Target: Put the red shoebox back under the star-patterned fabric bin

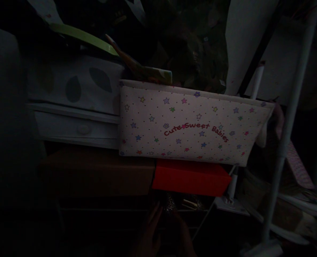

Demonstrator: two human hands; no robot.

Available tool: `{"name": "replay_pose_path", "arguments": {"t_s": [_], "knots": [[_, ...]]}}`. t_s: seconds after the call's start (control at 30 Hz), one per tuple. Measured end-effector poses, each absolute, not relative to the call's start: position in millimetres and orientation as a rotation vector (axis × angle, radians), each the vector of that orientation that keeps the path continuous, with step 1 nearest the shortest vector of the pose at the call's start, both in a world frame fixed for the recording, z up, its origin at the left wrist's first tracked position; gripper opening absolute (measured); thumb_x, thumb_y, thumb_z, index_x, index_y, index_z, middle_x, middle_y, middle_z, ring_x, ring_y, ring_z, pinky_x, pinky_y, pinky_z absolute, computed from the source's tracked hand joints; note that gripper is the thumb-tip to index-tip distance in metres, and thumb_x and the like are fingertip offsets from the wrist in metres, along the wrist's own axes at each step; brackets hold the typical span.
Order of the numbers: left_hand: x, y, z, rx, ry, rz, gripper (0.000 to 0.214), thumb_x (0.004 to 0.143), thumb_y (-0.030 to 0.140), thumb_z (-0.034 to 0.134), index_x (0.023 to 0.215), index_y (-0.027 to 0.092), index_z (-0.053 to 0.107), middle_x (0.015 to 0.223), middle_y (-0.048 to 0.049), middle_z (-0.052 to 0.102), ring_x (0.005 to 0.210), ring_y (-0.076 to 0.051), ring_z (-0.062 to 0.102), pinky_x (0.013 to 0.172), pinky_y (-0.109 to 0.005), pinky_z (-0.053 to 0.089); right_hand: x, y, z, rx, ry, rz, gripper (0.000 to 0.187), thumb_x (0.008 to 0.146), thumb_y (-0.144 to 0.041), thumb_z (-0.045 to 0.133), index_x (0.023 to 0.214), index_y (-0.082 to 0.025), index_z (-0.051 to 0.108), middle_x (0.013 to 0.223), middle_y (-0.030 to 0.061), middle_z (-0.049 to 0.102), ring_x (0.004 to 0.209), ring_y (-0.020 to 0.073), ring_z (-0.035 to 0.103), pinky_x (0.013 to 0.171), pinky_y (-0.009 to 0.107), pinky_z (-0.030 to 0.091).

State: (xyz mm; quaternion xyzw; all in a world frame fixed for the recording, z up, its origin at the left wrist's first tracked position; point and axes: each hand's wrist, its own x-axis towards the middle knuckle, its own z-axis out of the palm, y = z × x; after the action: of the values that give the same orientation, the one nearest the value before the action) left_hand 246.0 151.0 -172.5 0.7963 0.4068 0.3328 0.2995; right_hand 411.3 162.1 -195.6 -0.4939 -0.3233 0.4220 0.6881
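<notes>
I see a very dark, cluttered storage corner. At the bottom my left hand (149, 233) reaches up with its fingers stretched out and loose, gripping nothing. My right hand (183, 232) is a dim shape just beside it, and I cannot tell whether it is curled or flat.

Just above and between them, a small glittery thing (170, 206) sits in a shadowed gap under a red box (190, 177). A brown box (96, 171) lies beside the red one, to its left.

Resting on both is a long cream fabric bin (190, 123) printed with coloured stars and the words "Cute Sweet Babies". To its left is a white drawer (76, 128) with a round knob, and leaf-print cloth (75, 84) above that. A white pole (289, 121) slants up at the right, near a pale wall (244, 32).
</notes>
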Motion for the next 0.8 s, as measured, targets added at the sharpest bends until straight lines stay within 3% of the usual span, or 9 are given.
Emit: {"name": "replay_pose_path", "arguments": {"t_s": [0.13, 0.3, 0.4, 0.53, 0.67, 0.8], "knots": [[256, 154, -172, 2.099, 1.025, 0.792, 0.080, 0.073, 0.008, 0.046, 0.149, 0.016, 0.024, 0.160, -0.0096, 0.016, 0.148, -0.022, 0.013, 0.121, -0.046, 0.020, 398, 167, -189, -0.952, -0.501, 1.306, 0.044, 0.056, -0.051, 0.076, 0.084, -0.017, 0.072, 0.095, 0.0108, 0.075, 0.094, 0.0269, 0.069, 0.090, 0.043, 0.052], [256, 152, -165, 2.013, 0.966, 0.842, 0.083, 0.072, 0.007, 0.047, 0.150, 0.017, 0.022, 0.161, -0.0100, 0.014, 0.148, -0.021, 0.014, 0.121, -0.045, 0.018, 394, 168, -176, -0.950, -0.516, 1.249, 0.040, 0.065, -0.047, 0.074, 0.093, -0.019, 0.069, 0.098, 0.0079, 0.074, 0.098, 0.0256, 0.068, 0.091, 0.043, 0.052], [253, 152, -165, 1.939, 0.922, 0.871, 0.085, 0.071, 0.008, 0.048, 0.150, 0.016, 0.020, 0.161, -0.0110, 0.012, 0.148, -0.019, 0.011, 0.121, -0.044, 0.016, 389, 171, -170, -1.011, -0.567, 1.186, 0.050, 0.069, -0.050, 0.071, 0.107, -0.020, 0.061, 0.103, 0.0085, 0.073, 0.102, 0.0269, 0.067, 0.088, 0.044, 0.053], [251, 156, -168, 1.845, 0.893, 0.865, 0.088, 0.069, 0.010, 0.048, 0.151, 0.012, 0.016, 0.162, -0.0125, 0.009, 0.149, -0.018, 0.009, 0.122, -0.044, 0.011, 377, 178, -164, -1.051, -0.564, 1.097, 0.066, 0.064, -0.052, 0.075, 0.115, -0.021, 0.048, 0.102, 0.0079, 0.071, 0.097, 0.0269, 0.068, 0.088, 0.046, 0.052], [248, 159, -162, 1.766, 0.853, 0.889, 0.084, 0.074, 0.020, 0.051, 0.149, 0.005, 0.017, 0.161, -0.0161, 0.009, 0.148, -0.021, 0.011, 0.122, -0.042, 0.011, 368, 182, -157, -1.123, -0.677, 0.941, 0.064, 0.069, -0.054, 0.070, 0.118, -0.023, 0.042, 0.111, 0.0077, 0.066, 0.100, 0.0236, 0.065, 0.091, 0.041, 0.051], [246, 158, -157, 1.692, 0.839, 0.868, 0.086, 0.073, 0.020, 0.053, 0.150, 0.009, 0.017, 0.162, -0.0119, 0.008, 0.149, -0.021, 0.010, 0.122, -0.042, 0.010, 367, 184, -153, -1.227, -0.822, 0.784, 0.063, 0.075, -0.054, 0.064, 0.125, -0.024, 0.039, 0.121, 0.0080, 0.061, 0.111, 0.0228, 0.060, 0.098, 0.038, 0.046]]}}
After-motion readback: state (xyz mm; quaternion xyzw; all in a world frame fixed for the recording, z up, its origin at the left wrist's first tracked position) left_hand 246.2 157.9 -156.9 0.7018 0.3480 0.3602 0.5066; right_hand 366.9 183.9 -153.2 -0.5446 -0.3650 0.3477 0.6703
